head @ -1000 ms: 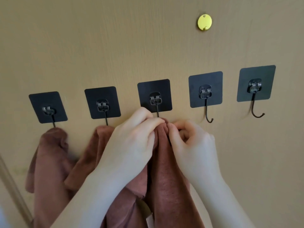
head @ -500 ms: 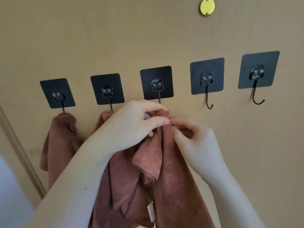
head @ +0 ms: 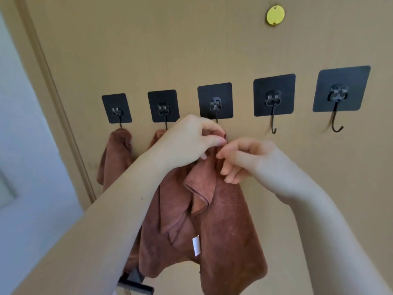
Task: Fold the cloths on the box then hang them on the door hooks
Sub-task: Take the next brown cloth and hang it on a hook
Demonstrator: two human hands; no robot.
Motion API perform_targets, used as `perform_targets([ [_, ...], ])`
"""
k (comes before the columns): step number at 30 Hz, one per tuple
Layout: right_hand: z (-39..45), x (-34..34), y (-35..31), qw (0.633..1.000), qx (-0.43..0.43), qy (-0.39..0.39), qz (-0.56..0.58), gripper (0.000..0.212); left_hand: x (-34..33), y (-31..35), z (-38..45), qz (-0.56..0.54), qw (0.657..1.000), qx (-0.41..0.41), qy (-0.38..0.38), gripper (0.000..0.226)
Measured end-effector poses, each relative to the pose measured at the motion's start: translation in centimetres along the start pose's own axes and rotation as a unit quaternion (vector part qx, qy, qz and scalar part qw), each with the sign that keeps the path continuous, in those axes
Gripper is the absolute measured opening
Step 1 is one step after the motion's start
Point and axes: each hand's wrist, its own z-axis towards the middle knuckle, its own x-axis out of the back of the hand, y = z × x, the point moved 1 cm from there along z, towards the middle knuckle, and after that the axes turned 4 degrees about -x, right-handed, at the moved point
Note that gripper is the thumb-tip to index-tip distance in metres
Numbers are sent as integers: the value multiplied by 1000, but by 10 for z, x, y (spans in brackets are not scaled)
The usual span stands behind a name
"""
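Nearest the camera, two bare forearms reach up and inward toward a tan door. Between them hangs a rust-brown cloth — plush, folded into loose overlapping layers, with one stitched corner flopped forward and a small white label on its edge. Its top is bunched just under the middle hook, though the hook's tip is hidden behind the fingers, so whether the cloth is caught on it cannot be told.

The left hand arches over the cloth's gathered top, thumb and fingertips curled and pinching the fabric there. The right hand sits just beside it, wrist bent, fingers loosely curled with their tips at the fold; it looks to be touching rather than gripping the cloth.

Farther back, a second brown cloth hangs from the next hook to the left, mostly hidden by the left arm, and a third brown cloth hangs from the leftmost hook. Two bare hooks stand to the right on black square pads. Above them — a round yellow disc.
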Motion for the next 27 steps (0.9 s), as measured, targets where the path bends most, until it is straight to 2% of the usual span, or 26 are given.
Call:
perform_targets([
  [2,3,-2,-6,991,-36,-130,-12,18,3,2,1,-11,1000,10,-3,10],
  [3,8,-3,-6,985,-47,-165,-23,22,4,3,2,-8,1000,10,-3,9],
  [5,19,-7,-2,981,-62,-183,-11,27,6,5,3,1,1000,12,-7,9],
  [9,29,-10,13,969,-87,-205,109,32,10,6,5,17,999,2,-28,11],
  [20,15,-28,29,971,-96,-100,195,29,4,0,-5,10,1000,-24,-8,20],
  [27,5,-37,54,962,-134,-74,227,29,-5,-8,-11,-7,999,-35,23,27],
])
